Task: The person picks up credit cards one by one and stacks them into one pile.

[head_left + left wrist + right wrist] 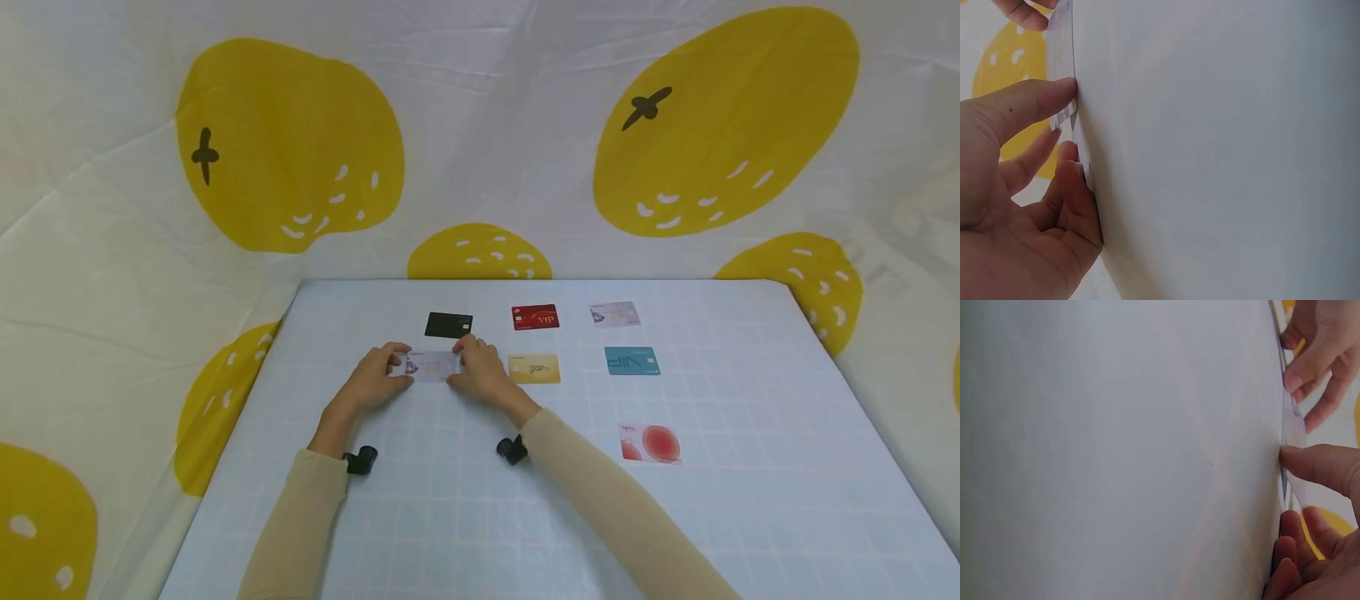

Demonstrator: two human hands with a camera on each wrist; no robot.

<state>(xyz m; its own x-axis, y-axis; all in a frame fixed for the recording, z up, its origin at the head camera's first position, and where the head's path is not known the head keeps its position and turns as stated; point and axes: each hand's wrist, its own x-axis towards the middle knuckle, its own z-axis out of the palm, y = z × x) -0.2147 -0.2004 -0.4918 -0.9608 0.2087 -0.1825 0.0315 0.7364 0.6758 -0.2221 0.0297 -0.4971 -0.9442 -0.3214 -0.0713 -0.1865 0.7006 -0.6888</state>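
Note:
A pale lilac plastic card lies between my two hands at the left of the table, near its far side. My left hand pinches its left end with thumb and index finger. At the other end, my right hand holds the card the same way. In the left wrist view the card shows edge-on beside the left thumb, low at the tabletop. The right wrist view has the right thumb against the card; whether the card is fully flat I cannot tell.
A black card lies just beyond the hands. To the right are a red card, a gold card, another pale card, a teal card and a white-and-red card. A patterned cloth hangs behind the table.

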